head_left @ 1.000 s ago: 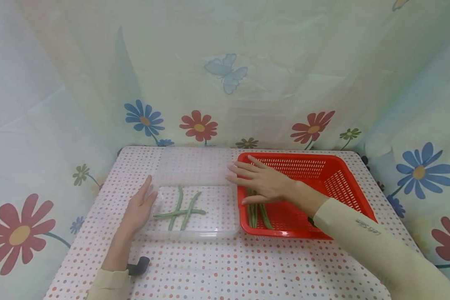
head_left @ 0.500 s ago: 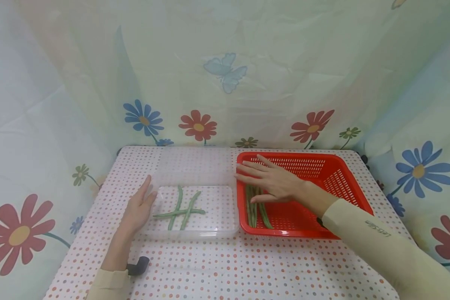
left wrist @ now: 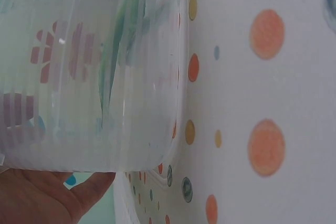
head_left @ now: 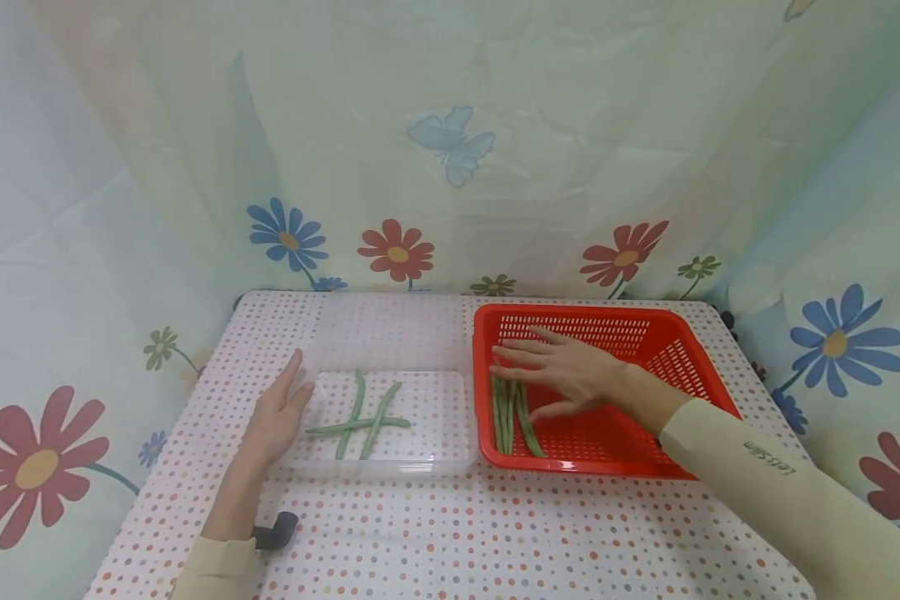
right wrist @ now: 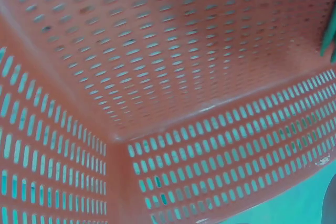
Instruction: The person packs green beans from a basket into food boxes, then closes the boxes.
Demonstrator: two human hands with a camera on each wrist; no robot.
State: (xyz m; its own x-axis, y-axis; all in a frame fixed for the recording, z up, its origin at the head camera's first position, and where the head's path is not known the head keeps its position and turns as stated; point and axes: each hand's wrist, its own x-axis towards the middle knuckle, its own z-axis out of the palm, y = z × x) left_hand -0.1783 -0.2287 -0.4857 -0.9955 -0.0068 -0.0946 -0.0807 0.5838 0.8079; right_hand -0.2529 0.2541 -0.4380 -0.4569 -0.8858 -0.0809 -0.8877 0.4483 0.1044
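My left hand (head_left: 276, 421) rests against the left side of a clear plastic container (head_left: 435, 468), fingers fairly straight; the left wrist view shows its fingers (left wrist: 92, 192) touching the container wall (left wrist: 79, 129). Inside lie several green beans (head_left: 378, 421), some crossing one another. To the right, my right hand (head_left: 562, 371) hovers over the red basket (head_left: 690, 367) with spread fingers and holds nothing that I can see. Just under its fingertips, more green beans (head_left: 504, 417) lie along the basket's left side. In the right wrist view, bean tips (right wrist: 328, 40) show at the right edge; the hand is barely visible there.
The container's clear lid (head_left: 393, 321) stands or lies behind it, hard to make out. A white tablecloth with coloured dots (head_left: 435, 542) covers the table. Flower-printed curtains (head_left: 450, 233) hang behind and at both sides.
My right hand has moved rightward and slightly nearer, from the basket's left rim to over its inside, uncovering more of the beans there. The left hand and container have stayed put.
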